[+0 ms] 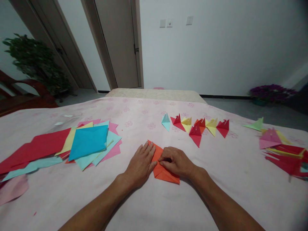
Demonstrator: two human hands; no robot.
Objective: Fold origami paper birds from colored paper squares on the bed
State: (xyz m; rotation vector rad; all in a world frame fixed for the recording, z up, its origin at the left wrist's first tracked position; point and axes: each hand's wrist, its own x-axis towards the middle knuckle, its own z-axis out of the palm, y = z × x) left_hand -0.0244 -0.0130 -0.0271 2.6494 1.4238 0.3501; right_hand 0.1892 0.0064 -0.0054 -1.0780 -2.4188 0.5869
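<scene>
An orange sheet of paper (166, 175), partly folded, lies on the pink flowered cloth in front of me. My left hand (141, 163) rests flat on its left edge, fingers stretched out and pointing away. On the paper's right side is my right hand (176, 161), its fingers curled and the thumb and forefinger pinched together at the middle of the sheet. Both hands partly cover the paper. Beyond them stand several small folded paper birds in red (222, 128), yellow (211, 126) and light blue (166, 122).
Coloured sheets, with a blue one (89, 141) on top, are spread at the left beside red paper (40, 146). More folded pieces, pink (269, 139) and red (288, 162), lie at the far right. A wooden chair (36, 91) stands beyond the table's left side.
</scene>
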